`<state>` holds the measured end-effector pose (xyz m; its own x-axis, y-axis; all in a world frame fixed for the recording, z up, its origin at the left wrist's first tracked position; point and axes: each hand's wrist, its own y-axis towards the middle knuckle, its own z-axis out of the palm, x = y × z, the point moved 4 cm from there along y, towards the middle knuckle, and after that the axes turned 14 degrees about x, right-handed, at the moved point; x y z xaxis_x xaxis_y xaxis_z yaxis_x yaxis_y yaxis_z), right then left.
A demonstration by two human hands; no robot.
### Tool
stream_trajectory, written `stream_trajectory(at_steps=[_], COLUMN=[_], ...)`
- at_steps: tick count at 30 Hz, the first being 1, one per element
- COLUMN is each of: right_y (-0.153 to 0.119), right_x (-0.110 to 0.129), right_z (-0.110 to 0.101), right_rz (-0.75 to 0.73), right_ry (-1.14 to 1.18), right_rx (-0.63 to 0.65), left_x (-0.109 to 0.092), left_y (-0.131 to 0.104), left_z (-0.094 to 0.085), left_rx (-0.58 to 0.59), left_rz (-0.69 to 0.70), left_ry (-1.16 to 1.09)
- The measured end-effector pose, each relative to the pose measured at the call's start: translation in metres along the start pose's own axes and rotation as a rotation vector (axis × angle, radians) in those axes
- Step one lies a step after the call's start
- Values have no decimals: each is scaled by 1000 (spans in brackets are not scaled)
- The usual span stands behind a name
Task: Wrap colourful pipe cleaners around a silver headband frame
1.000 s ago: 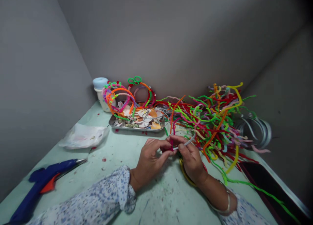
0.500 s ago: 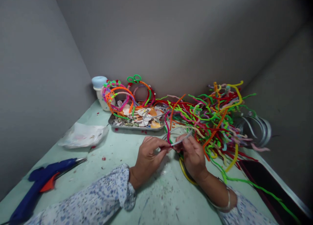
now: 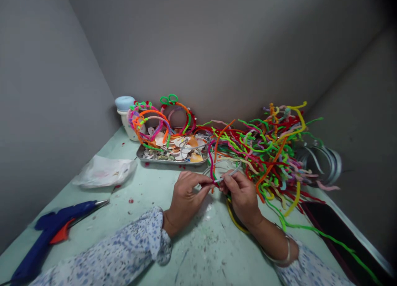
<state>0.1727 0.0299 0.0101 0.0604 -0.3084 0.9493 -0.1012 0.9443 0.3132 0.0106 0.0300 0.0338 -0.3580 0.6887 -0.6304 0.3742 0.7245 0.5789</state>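
- Pink pipe cleaner (image 3: 212, 159): meets a grey band (image 3: 219, 179) between both hands, over the table (image 3: 198, 257).
- Left hand (image 3: 187, 195): thumb and fingertips pinching the pink pipe cleaner.
- Right hand (image 3: 244, 198): fingers closed around the band.
- Shell tray (image 3: 173, 162): beyond the hands.
- Pipe-cleaner pile (image 3: 273, 157): right of the tray.
- Glue gun (image 3: 58, 222): far left.

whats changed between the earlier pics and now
The free end of the magenta pipe cleaner swung left; fingertips of the right hand drew back from the left hand. Left keeps pinching the pipe cleaner, right the grey band. Glue gun and shell tray stayed put.
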Motion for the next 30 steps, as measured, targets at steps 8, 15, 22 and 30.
stream_trajectory(at_steps=[8, 15, 22, 30], right_y=[-1, 0, -1, -2], right_x=[-2, -2, -3, -3], right_z=[-1, -1, -2, -1], right_rz=[-15, -24, -14, -10], right_ry=[-10, 3, 0, -3], right_rx=[-5, 1, 10, 12], left_x=[0, -2, -2, -2], left_y=[-1, -1, -2, -2], left_z=[0, 0, -1, 0], left_rx=[3, 3, -11, -11], left_rz=[20, 46, 54, 47], left_ry=[42, 61, 56, 42])
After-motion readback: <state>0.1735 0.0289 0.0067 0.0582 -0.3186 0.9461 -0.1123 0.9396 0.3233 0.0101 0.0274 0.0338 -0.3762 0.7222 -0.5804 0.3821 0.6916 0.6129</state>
